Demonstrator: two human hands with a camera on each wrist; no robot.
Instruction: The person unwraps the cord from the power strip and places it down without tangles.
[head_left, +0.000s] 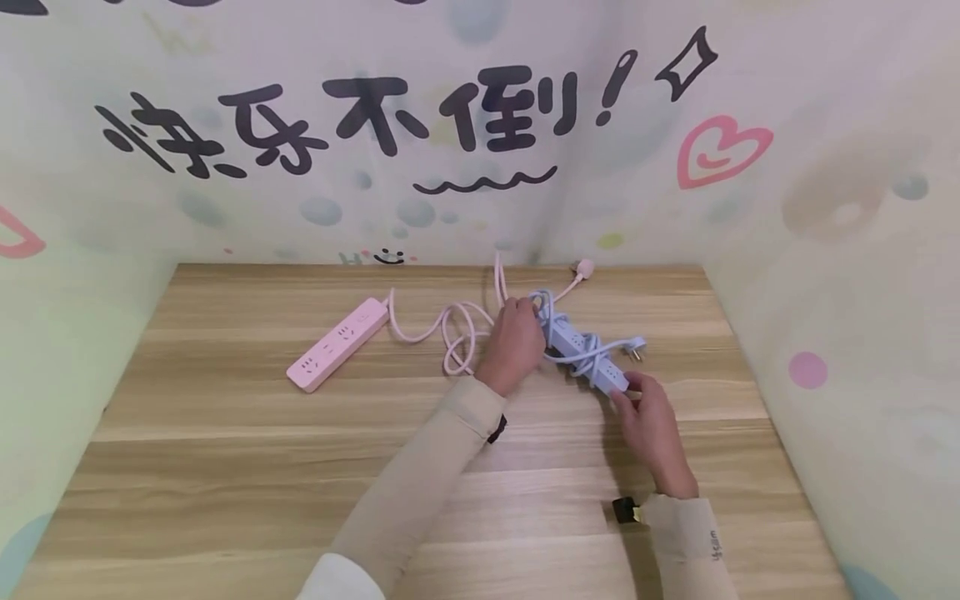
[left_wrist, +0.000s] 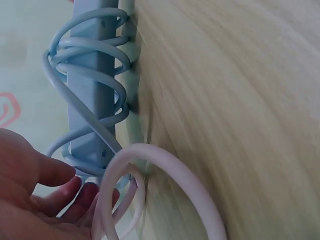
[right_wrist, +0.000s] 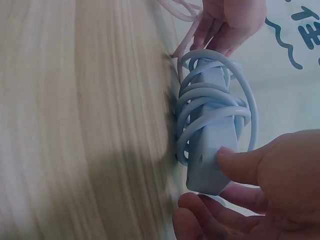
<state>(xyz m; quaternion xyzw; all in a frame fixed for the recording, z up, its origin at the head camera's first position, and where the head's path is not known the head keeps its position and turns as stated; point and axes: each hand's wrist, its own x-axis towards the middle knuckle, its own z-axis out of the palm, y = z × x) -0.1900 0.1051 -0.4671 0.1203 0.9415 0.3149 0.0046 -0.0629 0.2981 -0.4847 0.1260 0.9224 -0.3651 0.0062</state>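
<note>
A blue power strip (head_left: pixel 567 340) with its own blue cord (head_left: pixel 592 358) looped around it lies slantwise between my two hands, close over the table. At its far end, the fingers of my left hand (head_left: pixel 517 346) hold the strip's tip, beside loops of pink cord (left_wrist: pixel 170 162) in the left wrist view. My right hand (head_left: pixel 651 425) grips the near end, thumb (right_wrist: pixel 237 165) on one face and fingers underneath. The blue plug (head_left: pixel 636 343) sticks out to the right. Left of my hands, a pink power strip (head_left: pixel 337 346) rests on the wood.
The wooden table (head_left: pixel 300 467) meets a printed cloth wall (head_left: pixel 375 208) at the back, with cloth sides left and right. Loose pink cord (head_left: pixel 420 337) runs from the pink strip behind my left hand. Its pink plug (head_left: pixel 584 268) lies near the back edge.
</note>
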